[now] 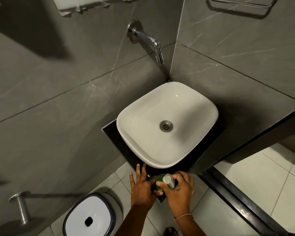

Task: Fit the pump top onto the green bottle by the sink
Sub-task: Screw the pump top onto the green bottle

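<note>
A green bottle stands on the black counter at its near corner, just in front of the white sink. A pale pump top sits at the bottle's upper end, under the fingers of my right hand, which is closed around it. My left hand presses against the bottle's left side with the thumb wrapped round it and the other fingers stretched toward the sink. Most of the bottle is hidden between the two hands.
A chrome tap juts from the grey tiled wall above the sink. A white-lidded bin stands on the floor at lower left, next to a metal roll holder. A dark door threshold runs at right.
</note>
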Demonstrator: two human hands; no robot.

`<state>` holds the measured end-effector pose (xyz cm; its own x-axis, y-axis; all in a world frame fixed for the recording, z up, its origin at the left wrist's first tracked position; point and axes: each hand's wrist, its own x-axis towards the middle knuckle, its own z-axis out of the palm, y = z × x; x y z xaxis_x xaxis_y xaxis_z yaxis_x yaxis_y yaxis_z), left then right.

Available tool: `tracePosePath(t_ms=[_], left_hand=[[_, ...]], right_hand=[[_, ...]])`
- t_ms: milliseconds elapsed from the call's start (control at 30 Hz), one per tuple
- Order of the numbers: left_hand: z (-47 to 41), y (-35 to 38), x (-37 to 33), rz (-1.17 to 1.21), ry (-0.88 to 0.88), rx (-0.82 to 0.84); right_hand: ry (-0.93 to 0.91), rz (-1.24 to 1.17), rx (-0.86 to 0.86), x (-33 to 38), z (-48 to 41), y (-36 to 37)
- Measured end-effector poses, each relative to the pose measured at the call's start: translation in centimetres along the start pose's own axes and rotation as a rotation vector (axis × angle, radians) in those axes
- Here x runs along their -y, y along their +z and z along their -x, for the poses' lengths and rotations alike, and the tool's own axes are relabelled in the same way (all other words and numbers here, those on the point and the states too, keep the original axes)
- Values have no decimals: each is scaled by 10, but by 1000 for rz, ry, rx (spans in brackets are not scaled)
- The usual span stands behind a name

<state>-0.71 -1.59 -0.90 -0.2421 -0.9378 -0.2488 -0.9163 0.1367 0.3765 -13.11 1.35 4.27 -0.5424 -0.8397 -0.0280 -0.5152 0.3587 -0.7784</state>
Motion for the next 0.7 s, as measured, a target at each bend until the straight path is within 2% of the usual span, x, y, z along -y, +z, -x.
tracePosePath(t_ms=[100,300,700], left_hand=[[1,0,0,14,-4,-9],[0,-1,-2,-24,3,4],[5,-5,-9,-15,-31,-2]], right_hand=[[26,8,-4,2,1,2],[-107,19,109,-6,-2,-10],[137,-27,-40,9,6,7]])
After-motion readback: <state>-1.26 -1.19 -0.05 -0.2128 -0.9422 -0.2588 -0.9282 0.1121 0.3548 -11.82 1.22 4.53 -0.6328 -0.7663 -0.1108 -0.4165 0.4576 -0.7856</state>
